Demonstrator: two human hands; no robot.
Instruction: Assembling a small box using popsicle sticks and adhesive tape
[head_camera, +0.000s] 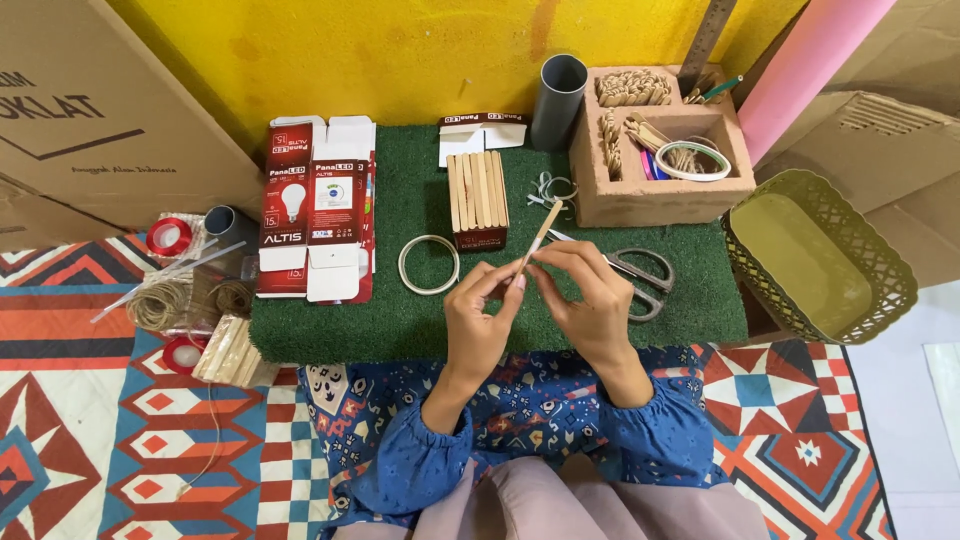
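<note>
Just btwn both hands: left hand (478, 318) & right hand (590, 295) pinch wooden stick (536, 239).

The lower end of the wooden stick (536, 242) is hidden between the fingers of the left hand (478, 318) and right hand (590, 300). The right hand also covers part of the scissors (640, 275). The pink roll (815, 60) and cardboard box (90, 110) run past the frame edge.
</note>
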